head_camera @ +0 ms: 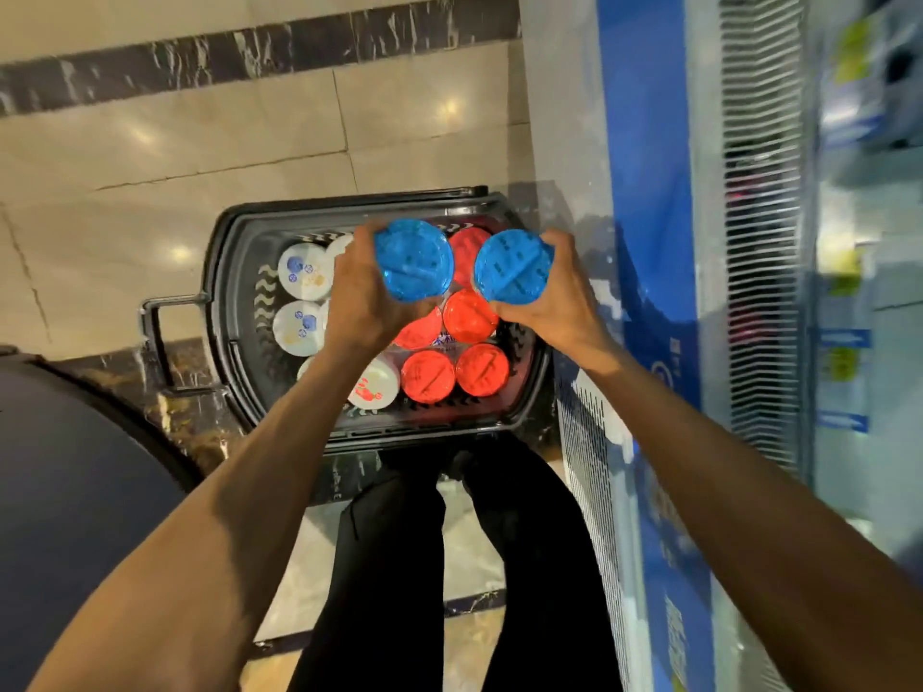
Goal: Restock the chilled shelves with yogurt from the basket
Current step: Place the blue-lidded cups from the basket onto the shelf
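A: Start big. What's around?

B: The chiller (649, 242) runs down the right, its shelves (849, 192) blurred past a white grille. The basket (225, 272) sits on the floor (200, 142) just ahead of the person's legs (399, 566), close beside the chiller's base.

A: And inside?

B: Red-lidded tubs (482, 369) packed tight on the right, white-lidded tubs (304, 271) on the left. Some are hidden under the forearms.

A: The hands?

B: Each is clamped round a blue-lidded tub. The left hand (352, 302) grips the left tub (413, 259) from its outer side, the right hand (554, 297) grips the right tub (514, 266) likewise. Both tubs are held above the basket, near each other but not touching.

A: Which way do they point?

B: Lids face up toward the camera, so each tub's long axis runs roughly vertical, tipped slightly toward the viewer. The bodies are mostly hidden beneath the lids.

A: What could go wrong?

B: I'd judge the one-handed side grips the weak spot: a chilled tub may be slick, and swinging right toward the shelves could let one slip onto the tubs below. Turning both together, the right tub might also knock the chiller's edge.
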